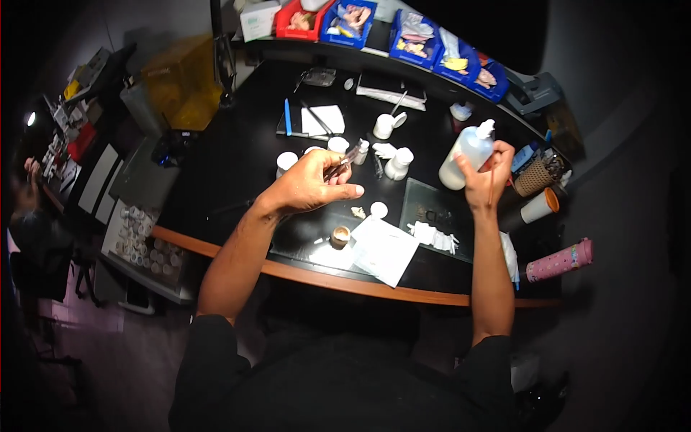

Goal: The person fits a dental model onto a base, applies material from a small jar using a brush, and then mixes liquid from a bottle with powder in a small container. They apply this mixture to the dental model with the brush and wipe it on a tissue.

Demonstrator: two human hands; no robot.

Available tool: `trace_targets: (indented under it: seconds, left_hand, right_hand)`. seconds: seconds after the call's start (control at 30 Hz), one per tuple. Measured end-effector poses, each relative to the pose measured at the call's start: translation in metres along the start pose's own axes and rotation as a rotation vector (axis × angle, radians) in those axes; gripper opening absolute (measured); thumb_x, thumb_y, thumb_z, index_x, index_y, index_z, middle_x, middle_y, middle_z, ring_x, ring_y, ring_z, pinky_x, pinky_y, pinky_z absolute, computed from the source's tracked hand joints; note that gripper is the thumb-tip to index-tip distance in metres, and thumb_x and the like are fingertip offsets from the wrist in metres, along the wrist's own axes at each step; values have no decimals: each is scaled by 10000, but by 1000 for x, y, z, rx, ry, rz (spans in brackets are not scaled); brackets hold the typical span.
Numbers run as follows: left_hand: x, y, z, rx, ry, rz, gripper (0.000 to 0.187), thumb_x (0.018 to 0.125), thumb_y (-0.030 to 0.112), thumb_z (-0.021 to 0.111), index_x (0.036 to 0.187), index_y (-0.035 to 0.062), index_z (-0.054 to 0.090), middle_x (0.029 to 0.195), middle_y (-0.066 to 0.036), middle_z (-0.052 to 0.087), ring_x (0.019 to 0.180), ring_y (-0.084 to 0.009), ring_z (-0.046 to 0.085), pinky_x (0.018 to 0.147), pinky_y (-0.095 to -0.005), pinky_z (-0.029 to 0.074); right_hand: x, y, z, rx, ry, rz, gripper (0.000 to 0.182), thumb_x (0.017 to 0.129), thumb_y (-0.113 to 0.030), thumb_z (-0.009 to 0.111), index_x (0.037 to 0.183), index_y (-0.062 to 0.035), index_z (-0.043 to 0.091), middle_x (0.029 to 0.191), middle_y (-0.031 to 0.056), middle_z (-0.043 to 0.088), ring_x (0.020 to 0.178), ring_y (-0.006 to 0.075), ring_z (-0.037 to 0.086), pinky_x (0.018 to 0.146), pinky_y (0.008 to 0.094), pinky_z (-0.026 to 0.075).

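Observation:
My left hand (314,181) is closed around a thin dark tool (345,161) above the black desk. Behind it stand white jars (286,161) and a small bottle (361,152). On the right, my right hand (486,173) grips a large translucent squeeze bottle (466,157) with a white cap, tilted slightly. Near the front edge sits a small brown-rimmed jar (340,236), with a round white lid (378,209) and a small cream-coloured piece (358,212) near it. A white paper sheet (386,250) lies beside the jar. White crumpled strips (433,237) rest on a glass plate (415,198).
Blue bins (348,23) and a red bin (297,21) line the back shelf. At the right are a pink bottle (560,261), a paper cup (539,205) and a woven holder (534,178). A person's hand (32,167) shows at far left.

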State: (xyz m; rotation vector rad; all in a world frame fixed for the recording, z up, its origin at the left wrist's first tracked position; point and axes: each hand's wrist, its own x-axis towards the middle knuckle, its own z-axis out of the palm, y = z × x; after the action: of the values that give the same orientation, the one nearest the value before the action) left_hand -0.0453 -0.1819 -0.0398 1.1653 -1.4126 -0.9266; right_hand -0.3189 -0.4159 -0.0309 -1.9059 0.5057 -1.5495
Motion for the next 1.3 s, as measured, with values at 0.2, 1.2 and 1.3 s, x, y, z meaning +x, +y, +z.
trace_targets:
  seconds: [0.2, 1.2, 1.3]
  left_hand:
    - [38, 65, 37, -30, 144, 115, 294, 963, 156, 801, 1191, -27, 762, 1038, -71, 778, 920, -94, 694, 846, -249, 543]
    - [-9, 35, 58, -39, 233, 53, 317, 843, 148, 889, 1089, -26, 790, 836, -19, 743, 569, 16, 489, 536, -201, 392]
    - [-18, 34, 62, -22, 274, 79, 269, 825, 161, 911, 990, -8, 784, 783, -3, 722, 546, 16, 481, 495, -202, 373]
  right_hand:
    - [-56, -76, 28, 253, -217, 195, 659, 724, -92, 924, 1179, -59, 448, 1059, 111, 666, 951, 178, 714, 841, 338, 617]
    - [-122, -119, 45, 89, -269, 272, 600, 653, -168, 940, 1075, -16, 542, 909, 120, 735, 813, 172, 746, 740, 316, 614]
    - [-128, -124, 48, 36, -302, 256, 597, 652, -173, 930, 1077, -10, 545, 880, 118, 722, 782, 178, 740, 725, 318, 613]
